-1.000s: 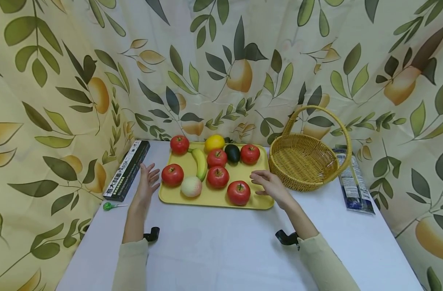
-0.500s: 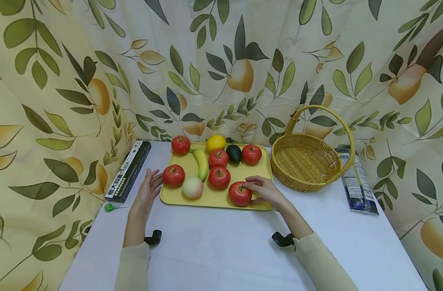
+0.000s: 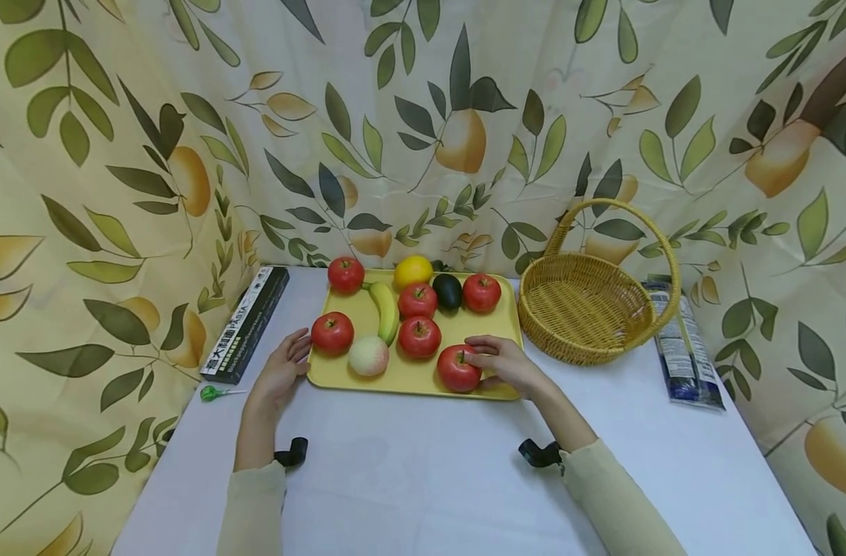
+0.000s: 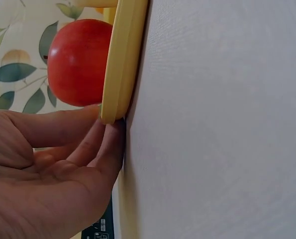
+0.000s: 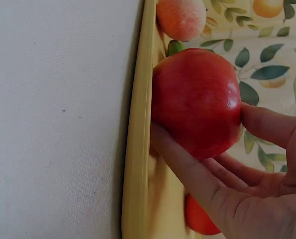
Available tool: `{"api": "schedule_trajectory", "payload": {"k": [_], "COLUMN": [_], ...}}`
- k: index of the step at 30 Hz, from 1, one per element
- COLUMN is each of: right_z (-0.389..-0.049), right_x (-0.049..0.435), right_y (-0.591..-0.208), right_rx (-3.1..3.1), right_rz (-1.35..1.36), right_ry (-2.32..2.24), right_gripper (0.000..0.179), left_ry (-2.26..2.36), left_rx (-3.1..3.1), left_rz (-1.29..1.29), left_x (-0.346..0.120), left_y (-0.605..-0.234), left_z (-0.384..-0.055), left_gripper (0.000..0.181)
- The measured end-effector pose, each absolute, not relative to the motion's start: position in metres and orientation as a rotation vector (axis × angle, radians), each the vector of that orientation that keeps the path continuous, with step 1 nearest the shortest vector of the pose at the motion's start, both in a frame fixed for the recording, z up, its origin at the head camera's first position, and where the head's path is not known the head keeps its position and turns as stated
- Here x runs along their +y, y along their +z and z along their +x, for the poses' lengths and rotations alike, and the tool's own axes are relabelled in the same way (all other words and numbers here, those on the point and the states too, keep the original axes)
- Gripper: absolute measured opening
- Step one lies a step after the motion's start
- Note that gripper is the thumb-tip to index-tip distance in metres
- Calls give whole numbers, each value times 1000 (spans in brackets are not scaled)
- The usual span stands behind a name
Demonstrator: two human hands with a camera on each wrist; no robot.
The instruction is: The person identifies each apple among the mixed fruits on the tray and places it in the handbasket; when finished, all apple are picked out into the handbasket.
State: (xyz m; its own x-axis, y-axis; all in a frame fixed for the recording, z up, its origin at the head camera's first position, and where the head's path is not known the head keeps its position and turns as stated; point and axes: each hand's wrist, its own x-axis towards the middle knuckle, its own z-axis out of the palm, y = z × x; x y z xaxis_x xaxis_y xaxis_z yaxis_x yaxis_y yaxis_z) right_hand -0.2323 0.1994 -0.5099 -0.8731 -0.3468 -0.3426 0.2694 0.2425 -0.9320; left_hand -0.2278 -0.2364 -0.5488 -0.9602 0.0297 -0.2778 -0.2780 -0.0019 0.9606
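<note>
Right grip (image 3: 504,363): clamped on the front-right apple (image 3: 457,369), digits on two sides of it, curved round. Apple's on the yellow tray (image 3: 412,376), near its front edge, stem up.

Left grip (image 3: 283,371): clamped on the tray rim at the left side, near the front corner. Fingertips are just beside the left apple (image 3: 332,333); can't tell if they touch it.

Also on the tray: pale peach (image 3: 368,357) just right of the left apple, banana (image 3: 386,313) behind the peach, rear-left apple (image 3: 345,276) by the banana's stem end. Center apple (image 3: 419,337) sits between the banana and the one I'm holding. Behind it, another, the inner apple (image 3: 417,300), then a round yellow fruit (image 3: 412,272) at the back. Dark avocado (image 3: 447,292) sits between the inner apple and the rear-right apple (image 3: 481,293).

Off the tray, on the white tabletop (image 3: 409,463): wicker basket (image 3: 569,347), handle up, just right of the tray; blue-and-white packet (image 3: 687,347) past it. Black pasta box (image 3: 245,328) left of the tray, green lollipop (image 3: 208,394) in front of the box. Leaf-print cloth (image 3: 423,116) hangs behind everything.
</note>
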Motion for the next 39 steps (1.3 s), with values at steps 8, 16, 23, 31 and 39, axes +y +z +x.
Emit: {"api": "schedule_trajectory", "payload": {"k": [8, 16, 23, 31, 39], "right_z": [-234, -239, -239, -243, -245], "right_x": [204, 209, 221, 239, 254], "right_y": [-504, -496, -479, -461, -444], "right_rx": [2049, 2075, 2094, 2142, 2180], "right_rz": [-81, -90, -63, -50, -24], "right_ry": [-1691, -1678, -1727, -1743, -1746], "right_gripper": [51, 47, 47, 47, 48], "left_ry": [1999, 1965, 1968, 1904, 1716], "left_rx": [2125, 2140, 2116, 2139, 2231], "left_rz": [-280, -228, -181, -213, -178], "left_x": [-235, -239, -243, -243, -252], "left_y": [-552, -548, -546, -542, -537], "left_z": [-234, -234, -233, -236, -234], "left_gripper": [85, 80, 77, 74, 74]}}
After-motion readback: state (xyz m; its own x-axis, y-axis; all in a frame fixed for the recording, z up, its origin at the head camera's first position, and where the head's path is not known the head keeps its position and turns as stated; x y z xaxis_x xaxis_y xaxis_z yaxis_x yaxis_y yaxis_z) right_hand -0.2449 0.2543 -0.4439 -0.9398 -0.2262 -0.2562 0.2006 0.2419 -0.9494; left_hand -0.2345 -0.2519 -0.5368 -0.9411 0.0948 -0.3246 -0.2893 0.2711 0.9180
